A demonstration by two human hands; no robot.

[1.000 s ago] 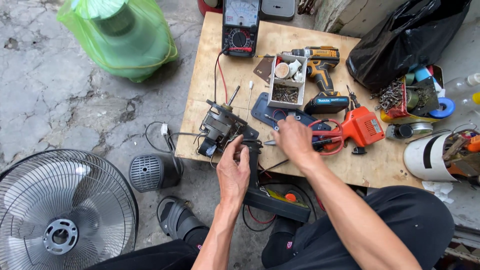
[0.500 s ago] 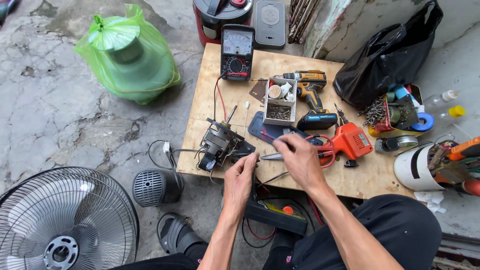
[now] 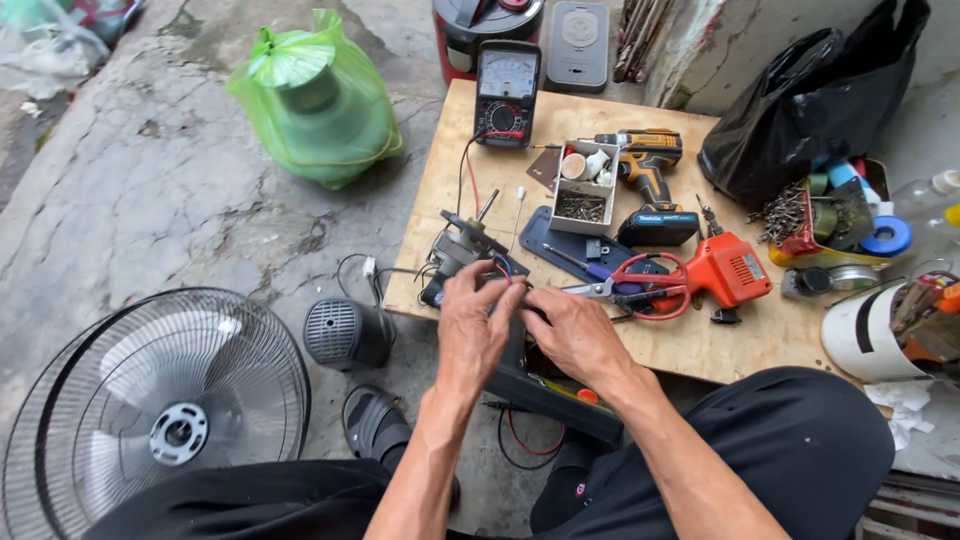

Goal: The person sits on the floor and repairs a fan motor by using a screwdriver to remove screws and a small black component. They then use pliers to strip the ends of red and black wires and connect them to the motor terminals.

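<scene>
A wooden surface (image 3: 700,345) is sitting on rough concrete. The left hand (image 3: 478,335) is pinching, seemingly, wires beside the fan motor (image 3: 462,252); the right hand (image 3: 580,335) is closing alongside.

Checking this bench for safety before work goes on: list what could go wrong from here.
1. Both hands, left hand and right hand, work the thin wires of the fan motor at the board's front edge; a tug could pull it off.
2. The scissors lie open just past the right hand and might nick it.
3. The meter's leads run toward the motor and could snag.
</scene>
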